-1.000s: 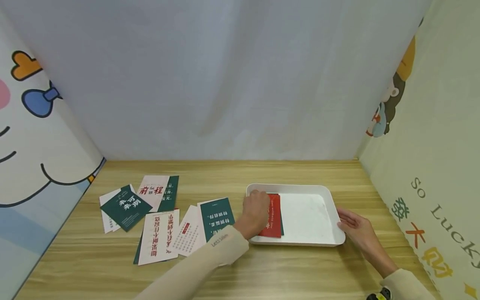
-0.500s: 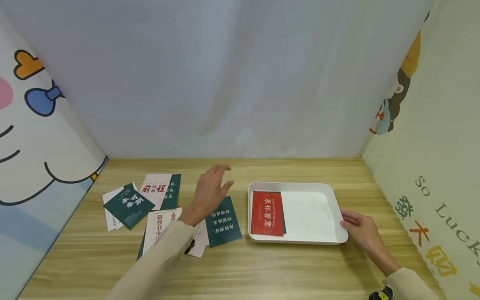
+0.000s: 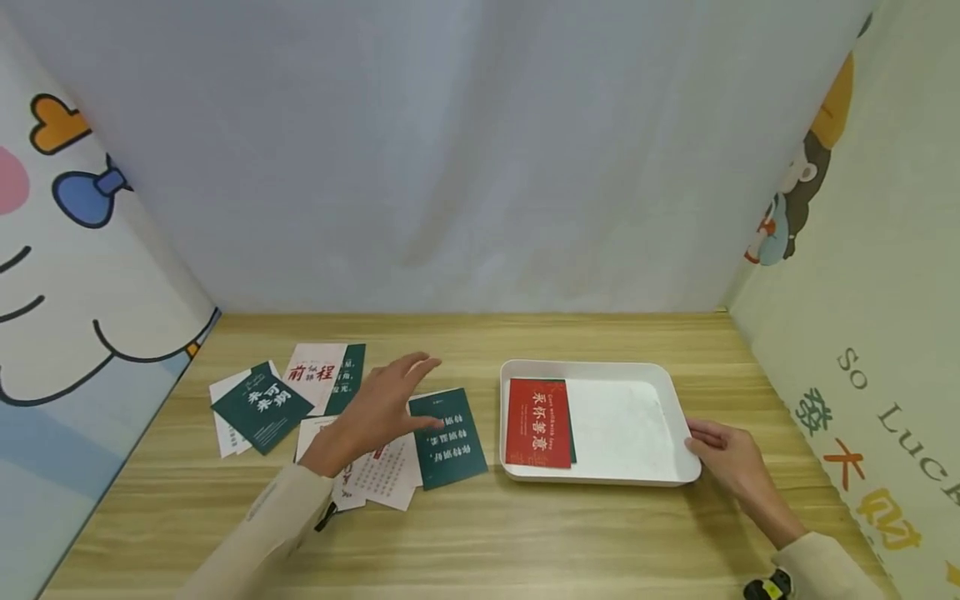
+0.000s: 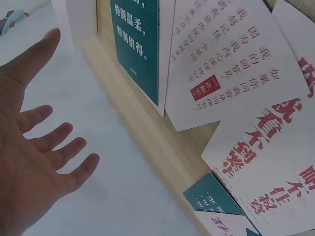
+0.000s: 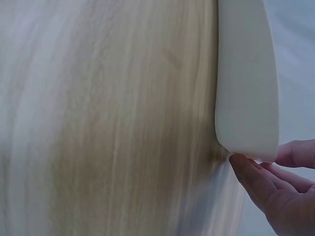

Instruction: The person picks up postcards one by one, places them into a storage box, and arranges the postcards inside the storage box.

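Note:
My left hand (image 3: pixel 375 408) hovers over the nearer cards, its fingers spread and thumb apart, holding nothing. Below it lie a green card (image 3: pixel 453 446) with white characters and a white card (image 4: pixel 202 64) with a small red block. A white card (image 4: pixel 275 162) with large red characters is partly covered by my hand and sleeve in the head view. My right hand (image 3: pixel 726 462) pinches the right side of a shallow white tray (image 3: pixel 622 429), thumb and fingers at its rim near the front corner. In the tray's left part, a red card (image 3: pixel 538 425) lies over a green one.
Farther left on the wooden table (image 3: pixel 525 542), a green card (image 3: pixel 262 408) overlaps white ones. Behind, a pale card (image 3: pixel 311 375) with red characters partly covers another green card. A pale curtain (image 3: pixel 480 167) hangs behind, with printed panels at both sides.
My left hand has let go of the red card in the tray and moved left over the cards, its fingers now spread. My right hand stays at the tray.

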`<state>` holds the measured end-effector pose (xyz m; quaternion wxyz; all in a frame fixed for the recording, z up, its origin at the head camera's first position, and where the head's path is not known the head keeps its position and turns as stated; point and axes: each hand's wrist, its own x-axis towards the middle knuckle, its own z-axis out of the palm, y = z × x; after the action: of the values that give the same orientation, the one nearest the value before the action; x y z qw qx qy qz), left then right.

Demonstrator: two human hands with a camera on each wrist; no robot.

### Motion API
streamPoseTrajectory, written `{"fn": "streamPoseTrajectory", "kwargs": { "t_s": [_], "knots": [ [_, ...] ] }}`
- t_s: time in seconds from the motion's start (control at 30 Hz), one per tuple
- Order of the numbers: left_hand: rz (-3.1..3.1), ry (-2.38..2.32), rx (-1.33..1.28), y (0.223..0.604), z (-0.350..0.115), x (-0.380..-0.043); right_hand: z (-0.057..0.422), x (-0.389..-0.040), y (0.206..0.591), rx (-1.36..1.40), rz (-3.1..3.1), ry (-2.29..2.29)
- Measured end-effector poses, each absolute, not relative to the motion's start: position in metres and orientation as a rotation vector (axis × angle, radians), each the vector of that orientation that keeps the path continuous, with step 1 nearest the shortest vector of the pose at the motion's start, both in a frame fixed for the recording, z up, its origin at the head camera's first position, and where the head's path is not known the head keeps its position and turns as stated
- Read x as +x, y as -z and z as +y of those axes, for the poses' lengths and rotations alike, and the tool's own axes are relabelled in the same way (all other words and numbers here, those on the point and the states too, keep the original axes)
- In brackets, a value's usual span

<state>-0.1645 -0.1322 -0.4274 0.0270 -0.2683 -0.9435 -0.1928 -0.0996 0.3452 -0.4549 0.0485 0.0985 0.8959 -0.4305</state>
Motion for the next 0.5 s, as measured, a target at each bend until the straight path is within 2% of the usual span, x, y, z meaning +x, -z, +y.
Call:
{"fn": "streamPoseTrajectory", "kwargs": {
  "t_s": [0.27,0.5],
  "knots": [
    [-3.155,0.618,-0.984,0.432,-0.135,-0.155,0.347,-0.1,0.453,0.278,2.732,1.306],
    [-3.26,0.573,-0.956,0.444,-0.132,-0.161,0.347,-0.099,0.457,0.273,2.737,1.303]
  ]
}}
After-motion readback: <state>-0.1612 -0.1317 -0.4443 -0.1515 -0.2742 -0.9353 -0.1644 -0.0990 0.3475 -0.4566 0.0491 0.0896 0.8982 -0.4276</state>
